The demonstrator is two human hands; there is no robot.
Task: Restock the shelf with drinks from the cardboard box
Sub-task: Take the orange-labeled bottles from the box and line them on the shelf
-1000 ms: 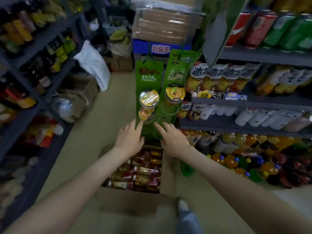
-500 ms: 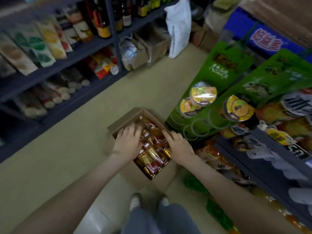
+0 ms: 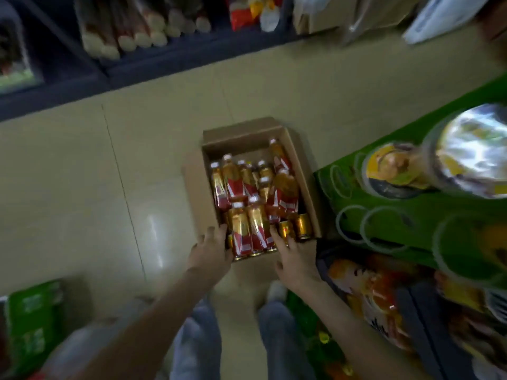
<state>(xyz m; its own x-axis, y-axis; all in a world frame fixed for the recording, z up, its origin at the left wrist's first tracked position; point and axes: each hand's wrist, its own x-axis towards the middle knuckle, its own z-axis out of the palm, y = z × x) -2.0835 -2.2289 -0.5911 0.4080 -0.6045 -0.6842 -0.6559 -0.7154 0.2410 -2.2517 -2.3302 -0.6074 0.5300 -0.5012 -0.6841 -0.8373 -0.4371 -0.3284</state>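
The cardboard box (image 3: pixel 196 187) is sitting on the floor by the person's feet, pretty much full of bottles (image 3: pixel 247 187), so restocking is barely getting started. Left grip (image 3: pixel 211 253) and right grip (image 3: pixel 296 261) are resting spread-fingered on the nearest bottles, seemingly not clasping anything yet (blurry).

Left hand (image 3: pixel 210 255) and right hand (image 3: pixel 295 260) flank bottles (image 3: pixel 248 229) in cardboard box (image 3: pixel 241 139).

Bottles (image 3: pixel 248 193) lie in the cardboard box (image 3: pixel 198 187) on the floor (image 3: pixel 82 187), left of the display rack (image 3: pixel 411 215).
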